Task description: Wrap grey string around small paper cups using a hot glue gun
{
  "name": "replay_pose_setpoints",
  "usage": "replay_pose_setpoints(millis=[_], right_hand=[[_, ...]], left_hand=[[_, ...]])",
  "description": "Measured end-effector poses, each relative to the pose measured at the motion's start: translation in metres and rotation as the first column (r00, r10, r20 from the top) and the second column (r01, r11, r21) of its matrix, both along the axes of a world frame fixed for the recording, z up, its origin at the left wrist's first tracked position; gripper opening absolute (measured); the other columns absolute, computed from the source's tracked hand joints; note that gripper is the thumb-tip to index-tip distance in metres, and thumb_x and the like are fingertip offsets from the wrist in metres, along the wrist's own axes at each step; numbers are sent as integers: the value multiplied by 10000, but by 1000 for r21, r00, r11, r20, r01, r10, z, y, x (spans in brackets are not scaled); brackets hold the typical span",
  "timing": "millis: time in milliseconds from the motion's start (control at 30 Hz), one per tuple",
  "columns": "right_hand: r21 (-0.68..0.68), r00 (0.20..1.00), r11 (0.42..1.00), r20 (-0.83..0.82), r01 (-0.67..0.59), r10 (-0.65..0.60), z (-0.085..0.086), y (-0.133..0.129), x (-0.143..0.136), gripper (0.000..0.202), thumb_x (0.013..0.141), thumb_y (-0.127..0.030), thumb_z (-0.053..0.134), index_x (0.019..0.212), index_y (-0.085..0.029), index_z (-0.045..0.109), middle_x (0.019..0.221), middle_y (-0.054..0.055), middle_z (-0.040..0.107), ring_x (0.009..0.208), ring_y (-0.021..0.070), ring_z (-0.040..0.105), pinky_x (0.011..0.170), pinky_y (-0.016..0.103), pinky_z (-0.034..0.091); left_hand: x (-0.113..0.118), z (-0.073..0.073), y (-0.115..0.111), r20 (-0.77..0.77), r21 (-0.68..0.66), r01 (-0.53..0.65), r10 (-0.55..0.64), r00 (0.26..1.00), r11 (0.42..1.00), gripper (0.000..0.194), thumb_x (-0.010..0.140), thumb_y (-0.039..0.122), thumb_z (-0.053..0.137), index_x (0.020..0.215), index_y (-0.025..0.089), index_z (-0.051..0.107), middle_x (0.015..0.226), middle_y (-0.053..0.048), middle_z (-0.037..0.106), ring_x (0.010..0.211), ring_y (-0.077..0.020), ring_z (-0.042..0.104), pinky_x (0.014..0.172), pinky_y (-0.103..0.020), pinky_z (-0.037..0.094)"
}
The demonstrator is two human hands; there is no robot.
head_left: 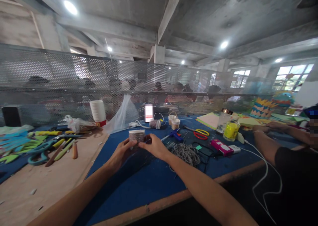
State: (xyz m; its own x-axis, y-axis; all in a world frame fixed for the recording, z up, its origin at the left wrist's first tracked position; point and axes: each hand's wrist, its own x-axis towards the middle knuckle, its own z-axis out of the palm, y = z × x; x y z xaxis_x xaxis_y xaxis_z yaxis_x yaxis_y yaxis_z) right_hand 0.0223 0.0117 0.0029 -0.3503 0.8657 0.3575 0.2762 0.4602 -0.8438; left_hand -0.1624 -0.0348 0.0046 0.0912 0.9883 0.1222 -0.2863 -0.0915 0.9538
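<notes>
Both hands are grasping one small cord-wrapped cup (136, 136), holding it upright above the tabletop (111, 194). The left hand (123, 150) is pressing its fingers against the lower left of the wall, and the right hand (157, 147) is pinching the lower right with thumb and fingertips.

Judging from this hold, uneven pressure could be denting the thin wall, since the fingers are bearing on small patches near the base. A wrap that is not fully fixed could be slipping under a sideways thumb push. The heap of cord (186, 154) is lying in loose loops just right of the hands, close under the right forearm, so a sleeveless arm sweeping back could be snagging a strand. The blue glue gun (176, 135) is resting beyond that heap; if its nozzle is hot, which cannot be told, a careless reach could be risking a burn.

The cup is showing a smooth, pale, round rim over a ridged, grey-brown body. The cord is looking soft, matte and fibrous. Straight beyond the hands, a second wrapped cup (155, 124) is lying on its side, likewise banded and able to roll. Farther left, a tapering stack of white cups (97, 110) is standing tall and glossy, while scissors (201, 134) with looped red and yellow handles are lying beyond the hands to the right.
</notes>
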Motion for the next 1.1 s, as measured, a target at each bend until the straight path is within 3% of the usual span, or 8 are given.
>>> replay_pose_setpoints(millis=[333, 733, 967, 1100], right_hand=[[-21, 1000, 1000, 4, -15, 15, -4, 4, -1, 436, 789, -477, 862, 1021, -178, 644, 1060, 74, 749, 953, 225, 711, 857, 351, 541], [42, 1000, 999, 11, -6, 6, -3, -1, -3, 374, 800, -394, 851, 1022, -178, 643, 1056, 69, 740, 946, 225, 715, 838, 346, 553], [48, 999, 998, -9, -45, 46, -3, -1, -3, 358, 830, -409, 830, 1033, -179, 645, 1076, 75, 739, 960, 223, 716, 863, 350, 545], [63, 999, 998, -19, -26, 27, -4, 1, -2, 332, 861, -409, 802, 1058, -186, 654, 1074, 71, 751, 995, 229, 720, 890, 352, 547]], left_hand=[[-3, -5, 4, 9, 34, 54, -54, 999, 998, 484, 861, 431, 778, 1260, 161, 738, 1266, -130, 772, 1182, -329, 715, 1069, -439, 529], [-1, -6, 4, -62, -1, -63, 63, 996, 998, 620, 729, 450, 901, 1244, 144, 742, 1197, -154, 790, 1169, -367, 722, 1117, -525, 497], [1, 0, 2, -26, -1, -66, 66, 997, 998, 603, 679, 457, 924, 1173, 145, 772, 1164, -147, 800, 1148, -358, 732, 1089, -492, 530], [1, -1, 4, 7, 4, -125, 125, 992, 992, 617, 650, 417, 943, 1177, 157, 755, 1175, -138, 795, 1139, -351, 735, 1071, -502, 544]])
